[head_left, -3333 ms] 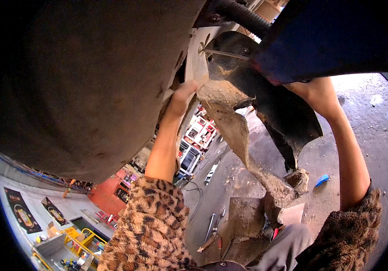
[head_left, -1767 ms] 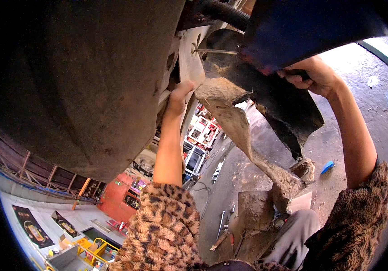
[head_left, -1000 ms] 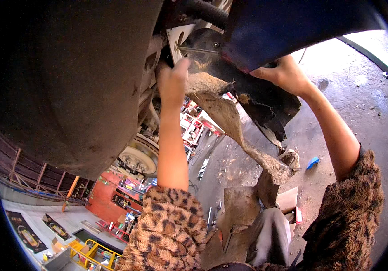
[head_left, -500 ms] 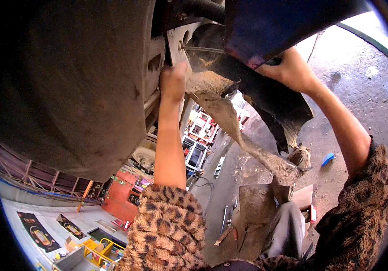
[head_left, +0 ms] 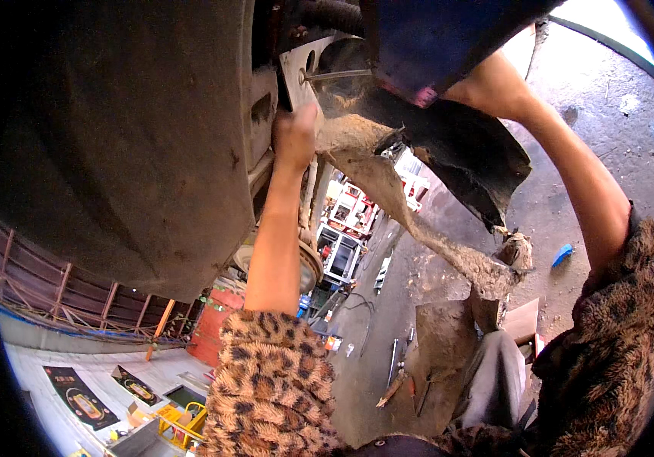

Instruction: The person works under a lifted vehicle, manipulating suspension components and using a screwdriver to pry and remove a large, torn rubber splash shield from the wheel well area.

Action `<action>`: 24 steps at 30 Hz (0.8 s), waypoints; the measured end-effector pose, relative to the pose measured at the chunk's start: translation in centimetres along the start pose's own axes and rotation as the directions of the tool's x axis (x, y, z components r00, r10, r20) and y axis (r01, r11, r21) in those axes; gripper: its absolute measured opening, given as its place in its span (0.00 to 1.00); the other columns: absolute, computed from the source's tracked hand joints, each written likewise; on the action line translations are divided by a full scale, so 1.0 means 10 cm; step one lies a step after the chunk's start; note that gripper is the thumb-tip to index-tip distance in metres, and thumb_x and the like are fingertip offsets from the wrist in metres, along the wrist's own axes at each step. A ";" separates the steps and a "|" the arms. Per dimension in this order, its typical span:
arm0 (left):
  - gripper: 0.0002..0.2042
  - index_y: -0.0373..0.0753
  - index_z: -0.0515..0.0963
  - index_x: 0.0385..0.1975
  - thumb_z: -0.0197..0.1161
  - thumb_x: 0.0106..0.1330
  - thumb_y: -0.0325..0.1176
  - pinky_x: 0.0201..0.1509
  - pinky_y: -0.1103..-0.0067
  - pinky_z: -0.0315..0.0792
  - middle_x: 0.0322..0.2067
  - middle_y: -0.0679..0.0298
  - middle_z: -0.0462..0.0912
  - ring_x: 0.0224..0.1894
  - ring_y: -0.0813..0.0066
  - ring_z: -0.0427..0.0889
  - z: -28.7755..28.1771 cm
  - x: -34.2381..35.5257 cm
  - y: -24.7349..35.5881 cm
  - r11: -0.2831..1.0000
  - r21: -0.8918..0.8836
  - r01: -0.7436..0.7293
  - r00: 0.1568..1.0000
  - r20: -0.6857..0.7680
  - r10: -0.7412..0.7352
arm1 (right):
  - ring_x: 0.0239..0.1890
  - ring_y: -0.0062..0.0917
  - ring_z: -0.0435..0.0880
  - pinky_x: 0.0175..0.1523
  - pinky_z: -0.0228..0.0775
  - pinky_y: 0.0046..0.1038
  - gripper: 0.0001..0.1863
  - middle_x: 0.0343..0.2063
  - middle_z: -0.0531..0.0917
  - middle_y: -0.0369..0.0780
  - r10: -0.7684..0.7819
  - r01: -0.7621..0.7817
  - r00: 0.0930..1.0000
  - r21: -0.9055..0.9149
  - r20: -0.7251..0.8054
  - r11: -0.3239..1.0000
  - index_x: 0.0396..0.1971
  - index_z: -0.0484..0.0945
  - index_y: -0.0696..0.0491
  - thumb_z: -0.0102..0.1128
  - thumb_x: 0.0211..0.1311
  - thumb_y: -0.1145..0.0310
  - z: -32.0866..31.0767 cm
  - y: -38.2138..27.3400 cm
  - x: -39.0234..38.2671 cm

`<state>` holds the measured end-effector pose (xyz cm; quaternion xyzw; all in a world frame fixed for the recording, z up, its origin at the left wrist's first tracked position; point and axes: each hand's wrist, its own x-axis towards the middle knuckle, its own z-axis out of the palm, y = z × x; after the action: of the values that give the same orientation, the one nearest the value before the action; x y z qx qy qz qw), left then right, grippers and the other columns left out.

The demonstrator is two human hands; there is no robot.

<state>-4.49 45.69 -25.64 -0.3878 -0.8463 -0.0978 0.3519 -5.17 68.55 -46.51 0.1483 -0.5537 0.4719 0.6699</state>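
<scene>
My left hand (head_left: pixel 295 137) is closed in a fist against the lower edge of a pale metal plate with holes (head_left: pixel 298 75); what its fingers grip is hidden. A thin metal rod (head_left: pixel 338 75) runs from this plate toward a dark blue panel (head_left: pixel 449 38). Behind that panel's lower edge reaches my right hand (head_left: pixel 491 90), its fingers out of sight. Just below it hangs a bent black liner (head_left: pixel 472 152), dirty and curved. A torn, mud-caked strip (head_left: pixel 418 221) droops from near my left hand down to the right.
A large dark brown surface (head_left: pixel 129 152) fills the left side. On the concrete floor lie a blue object (head_left: pixel 562 255), a screwdriver (head_left: pixel 412 388), a long metal tool (head_left: pixel 393 362) and an open cardboard box (head_left: pixel 521 321). A yellow metal frame (head_left: pixel 182 428) stands lower left.
My right hand has slipped farther behind the blue panel, hiding its fingers. The view has shifted slightly. My left hand keeps its place by the plate.
</scene>
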 end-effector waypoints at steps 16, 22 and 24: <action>0.17 0.26 0.71 0.26 0.56 0.61 0.39 0.35 0.71 0.66 0.23 0.58 0.75 0.27 0.72 0.70 -0.02 0.13 -0.08 0.987 -0.093 -0.130 0.991 -0.041 0.126 | 0.31 0.25 0.85 0.42 0.76 0.29 0.27 0.28 0.87 0.44 0.301 -0.343 0.921 0.154 0.246 0.926 0.39 0.85 0.60 0.71 0.52 0.49 0.15 -0.01 -0.03; 0.16 0.27 0.74 0.40 0.58 0.61 0.36 0.47 0.71 0.70 0.35 0.55 0.80 0.37 0.64 0.77 0.14 -0.13 0.21 0.953 -0.260 -0.154 0.970 -0.221 0.097 | 0.31 0.28 0.86 0.43 0.76 0.30 0.29 0.29 0.87 0.45 0.345 -0.379 0.906 0.107 0.247 0.919 0.41 0.85 0.60 0.71 0.51 0.47 0.09 -0.19 -0.02; 0.24 0.27 0.68 0.54 0.58 0.62 0.36 0.57 0.69 0.67 0.47 0.46 0.75 0.48 0.58 0.75 0.20 -0.47 0.31 0.973 -0.217 -0.084 0.971 -0.239 0.031 | 0.33 0.28 0.87 0.45 0.76 0.31 0.28 0.32 0.88 0.46 0.368 -0.391 0.897 0.053 0.246 0.919 0.41 0.85 0.60 0.71 0.52 0.50 0.10 -0.28 -0.03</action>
<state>-1.17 45.94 -30.63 -0.4356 -0.7707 -0.2278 0.4054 -3.54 66.28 -45.59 0.1249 -0.6213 0.6005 0.4877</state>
